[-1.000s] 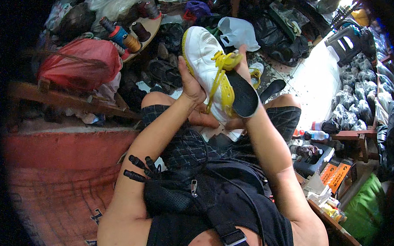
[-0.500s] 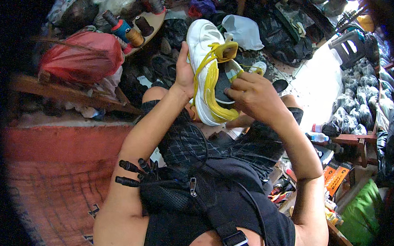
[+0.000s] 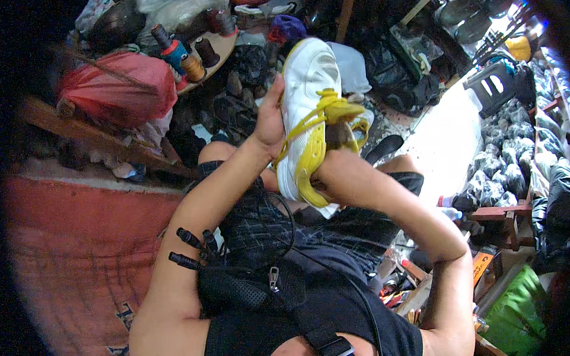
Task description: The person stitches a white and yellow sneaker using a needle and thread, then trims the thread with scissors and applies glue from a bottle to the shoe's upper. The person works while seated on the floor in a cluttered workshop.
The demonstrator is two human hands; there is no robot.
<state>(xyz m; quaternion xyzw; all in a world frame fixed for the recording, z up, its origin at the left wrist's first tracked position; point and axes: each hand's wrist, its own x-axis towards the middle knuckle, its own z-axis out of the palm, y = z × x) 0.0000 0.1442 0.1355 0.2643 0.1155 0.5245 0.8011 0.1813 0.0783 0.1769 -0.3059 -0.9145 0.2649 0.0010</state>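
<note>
A white and yellow sneaker (image 3: 306,97) is held up over my lap, toe pointing away and yellow laces (image 3: 326,110) on its right. My left hand (image 3: 271,123) grips it from the left, the thumb up along its side and the other fingers hidden behind it. My right hand (image 3: 343,175) reaches into the shoe's opening past the yellow collar. Its fingers are out of sight inside, so what they touch does not show.
At the left, several thread spools (image 3: 191,66) stand on a round board beside a red plastic bag (image 3: 120,88). A whitish plastic bag (image 3: 350,66) lies beyond the sneaker. Plastic-wrapped bundles (image 3: 502,165) fill the right side, above a green bag (image 3: 518,309). A dark sandal (image 3: 385,148) rests on the floor.
My right hand has gone from pinching at the grey insole in the opening to deep inside the sneaker. The shoe has tilted and come slightly nearer; my left hand keeps its hold.
</note>
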